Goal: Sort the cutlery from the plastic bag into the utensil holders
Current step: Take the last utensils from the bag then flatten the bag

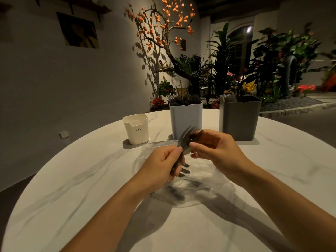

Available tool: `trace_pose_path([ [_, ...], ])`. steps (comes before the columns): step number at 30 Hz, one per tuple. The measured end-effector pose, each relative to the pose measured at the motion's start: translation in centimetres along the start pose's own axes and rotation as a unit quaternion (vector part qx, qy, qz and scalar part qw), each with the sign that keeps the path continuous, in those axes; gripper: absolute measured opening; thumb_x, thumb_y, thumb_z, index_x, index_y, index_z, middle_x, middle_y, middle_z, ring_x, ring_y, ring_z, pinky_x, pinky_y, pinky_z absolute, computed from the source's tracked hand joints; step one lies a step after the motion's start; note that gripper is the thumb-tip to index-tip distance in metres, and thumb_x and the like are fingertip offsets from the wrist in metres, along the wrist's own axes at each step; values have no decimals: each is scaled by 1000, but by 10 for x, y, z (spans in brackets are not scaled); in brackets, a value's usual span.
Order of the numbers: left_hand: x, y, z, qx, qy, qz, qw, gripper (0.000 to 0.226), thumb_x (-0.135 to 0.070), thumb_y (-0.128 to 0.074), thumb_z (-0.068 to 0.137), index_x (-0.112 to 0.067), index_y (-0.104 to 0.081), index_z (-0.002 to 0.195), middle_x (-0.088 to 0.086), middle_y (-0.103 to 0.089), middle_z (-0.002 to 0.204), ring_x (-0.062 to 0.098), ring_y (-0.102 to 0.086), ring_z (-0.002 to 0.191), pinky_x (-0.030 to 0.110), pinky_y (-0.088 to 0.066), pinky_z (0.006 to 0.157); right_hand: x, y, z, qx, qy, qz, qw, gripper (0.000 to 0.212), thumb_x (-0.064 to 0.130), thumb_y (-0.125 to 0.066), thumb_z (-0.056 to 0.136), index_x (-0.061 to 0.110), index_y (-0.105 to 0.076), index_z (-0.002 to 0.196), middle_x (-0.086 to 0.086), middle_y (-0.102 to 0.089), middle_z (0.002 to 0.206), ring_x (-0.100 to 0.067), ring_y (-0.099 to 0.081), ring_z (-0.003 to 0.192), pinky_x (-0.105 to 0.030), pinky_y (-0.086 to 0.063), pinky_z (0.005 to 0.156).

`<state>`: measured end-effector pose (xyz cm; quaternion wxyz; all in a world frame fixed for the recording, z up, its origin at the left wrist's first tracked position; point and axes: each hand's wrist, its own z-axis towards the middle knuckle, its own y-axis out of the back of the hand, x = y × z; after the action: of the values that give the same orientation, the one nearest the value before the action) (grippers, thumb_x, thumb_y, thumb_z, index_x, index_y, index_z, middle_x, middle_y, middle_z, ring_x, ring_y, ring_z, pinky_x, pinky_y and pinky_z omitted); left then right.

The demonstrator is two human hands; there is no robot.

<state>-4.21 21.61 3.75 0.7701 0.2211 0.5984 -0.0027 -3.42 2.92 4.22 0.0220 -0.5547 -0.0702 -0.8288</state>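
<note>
My left hand (163, 164) grips a bundle of dark forks (187, 140) by the handles, tines fanned upward, just above the clear plastic bag (214, 190). My right hand (216, 151) pinches the fork heads from the right, thumb at the near side. More dark cutlery lies inside the bag under my hands. Three holders stand behind: a small cream holder (136, 131) on the left, a light grey holder (185, 120) full of forks in the middle, and a dark grey holder (240, 120) on the right with a few utensils showing at its left rim.
The round white marble table (72, 188) curves away on the left and far side. Beyond it are a wall, a tree with orange fruits (163, 24) and potted plants (272, 60).
</note>
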Motion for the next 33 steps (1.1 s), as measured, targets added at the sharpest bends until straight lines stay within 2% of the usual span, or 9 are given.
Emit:
trace_pose_path([
  [3,1,-6,2,-12,13,-3,1000,38,-38,-39,106,-11,-61,90,1,-55,65,7,-45,53,16,-36,46,0,-1,2,-12,4,-14,1000,23,10,-71,86,18,-70,108,3,-77,96,-16,-74,90,-25,-59,72],
  [7,1,-14,4,-15,-3,58,998,21,-41,-42,104,-28,-59,105,-17,-56,72,3,-57,64,17,-47,58,6,-3,7,-34,7,-44,998,18,16,-76,83,15,-70,100,5,-75,83,-14,-72,79,-22,-57,65],
  [12,-10,-17,8,-50,-17,92,994,31,-43,-35,105,-21,-57,101,-8,-58,84,-5,-61,69,13,-48,59,16,-2,13,-43,8,-58,997,14,23,-75,83,19,-70,95,6,-74,80,-13,-72,75,-22,-57,62],
  [14,-15,-18,12,-57,-16,85,995,37,-50,-30,103,-24,-55,97,-5,-62,91,2,-61,78,15,-48,65,22,1,16,-49,10,-58,997,16,26,-76,83,17,-72,97,4,-74,81,-15,-72,75,-23,-57,62],
  [16,-22,-21,17,-66,-16,54,996,41,-52,-27,104,-23,-52,87,-1,-57,81,8,-53,76,20,-45,69,29,5,20,-52,8,-60,997,20,27,-76,84,14,-72,98,0,-74,83,-15,-72,74,-23,-57,62],
  [22,-57,-27,45,-65,-56,-16,996,28,-34,-36,108,-19,-57,98,-5,-48,66,7,-41,56,21,-35,50,52,23,34,-52,14,-57,997,18,17,-70,90,15,-70,107,-1,-76,93,-14,-73,83,-23,-57,66],
  [27,-81,-38,71,-55,-32,-52,997,32,-34,-34,109,-16,-56,94,-1,-49,68,7,-42,56,22,-35,51,70,45,46,-94,47,-76,992,41,7,-73,86,23,-58,121,1,-74,93,-8,-72,83,-21,-57,66],
  [31,-97,-46,98,-106,-78,51,990,32,-34,-37,108,-15,-62,100,2,-63,86,18,-59,80,35,-50,73,76,65,55,-144,106,-161,971,59,6,-75,85,26,-48,133,4,-69,100,-9,-71,82,-21,-57,64],
  [33,-106,-46,113,-133,-120,87,980,31,-35,-39,108,-17,-63,100,2,-65,92,18,-61,87,38,-50,77,81,78,61,-171,126,-204,956,65,9,-76,85,31,-44,137,11,-67,102,-6,-70,87,-19,-57,65],
])
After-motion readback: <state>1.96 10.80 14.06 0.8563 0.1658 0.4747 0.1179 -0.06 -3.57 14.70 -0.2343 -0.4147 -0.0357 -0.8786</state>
